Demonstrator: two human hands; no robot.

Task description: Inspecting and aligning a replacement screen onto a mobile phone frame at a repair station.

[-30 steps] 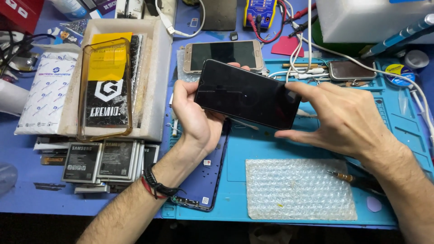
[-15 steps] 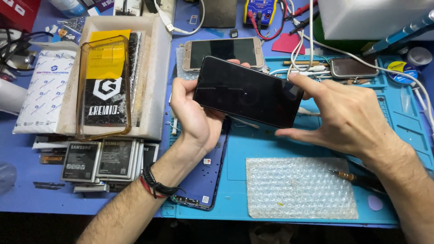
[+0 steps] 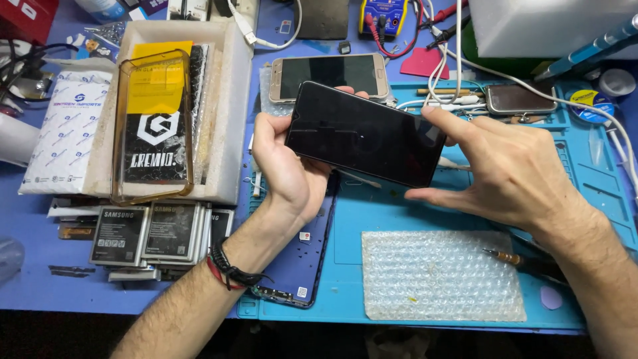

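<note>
1. A cluttered desk (image 3: 40,279) carries a blue mat (image 3: 399,213).
2. Above the mat, the left hand (image 3: 286,166) grips the black phone's (image 3: 365,133) left end.
3. The right hand (image 3: 512,173) pinches its right end.

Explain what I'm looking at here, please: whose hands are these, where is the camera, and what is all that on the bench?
There is no machine here. The one picture comes from a camera worn on a person's head, looking down at their own two bare hands over a workbench.

The left hand and the right hand hold a black phone between them by its ends, dark screen up, raised above a blue work mat.

On the mat lie a sheet of bubble wrap and a small screwdriver. Under the left wrist is a dark blue phone back. Behind the held phone lies a gold phone. To the left stands a white tray with a clear amber case on top, and in front of it a row of phone batteries. A yellow meter sits at the back.
</note>
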